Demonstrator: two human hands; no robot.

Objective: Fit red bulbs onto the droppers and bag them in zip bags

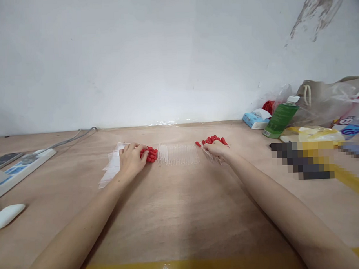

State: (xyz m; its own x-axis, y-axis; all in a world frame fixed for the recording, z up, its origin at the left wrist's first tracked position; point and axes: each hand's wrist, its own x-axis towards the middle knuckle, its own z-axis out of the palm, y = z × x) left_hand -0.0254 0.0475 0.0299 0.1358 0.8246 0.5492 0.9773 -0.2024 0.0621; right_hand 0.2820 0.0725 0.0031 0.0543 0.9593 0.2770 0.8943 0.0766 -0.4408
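Observation:
On the wooden table, my left hand [131, 156] is at the left edge of a small pile of red rubber bulbs [151, 154], its thumb and fingers curled together around one of them. A row of thin clear tubes [180, 154] lies side by side between my hands. With my right hand [217, 149] I pinch a clear dropper with a red bulb [198, 144] pointing left. More red-capped droppers [214, 139] lie just behind and under this hand, their clear stems partly hidden. Clear plastic bags [109, 168] rest beneath and beside my left hand.
At the left are a white power strip [27, 169] with a grey cable, a phone [5, 159] and a white rounded object [10, 216]. A tissue pack [255, 120], a green bottle [280, 118] and plastic bags [322, 102] stand at right. A wall closes the back.

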